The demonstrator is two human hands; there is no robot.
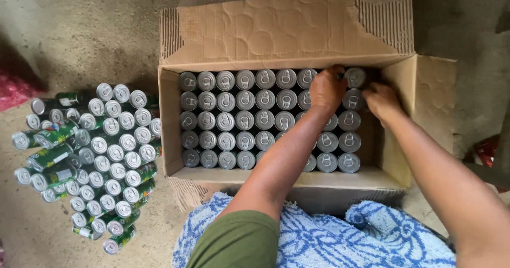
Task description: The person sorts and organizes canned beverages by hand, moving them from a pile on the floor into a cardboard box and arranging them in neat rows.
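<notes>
- We start with the small silver-topped can (355, 77) in the far right corner of the open brown cardboard box (171, 119); it stands upright in the last row, just beside the box's right wall.
- Our left hand (328, 87) rests over the cans just to the left of that corner can, fingers curled down onto the lids; we cannot tell whether they pinch one can or only press on the tops.
- Our right hand (381, 100) sits against the box's right wall, just beside the corner can, fingers bent inward and mostly hidden, so we cannot tell what, if anything, they grasp.
- The box is nearly full: neat rows of upright pull-tab cans (234, 119) fill it from its left wall across, with a narrow gap left along the right wall.
- To seat a can well here, we judge it best to keep it upright, slide it straight down beside its neighbours, and steady the adjoining row so nothing tips.
- Left of the box, a loose heap of green-labelled cans (101, 156) lies on the bare concrete floor (79, 34), some upright, some on their sides.
- Near the box's front edge, a blue-and-white patterned cloth (329, 236) covers our lap.
</notes>
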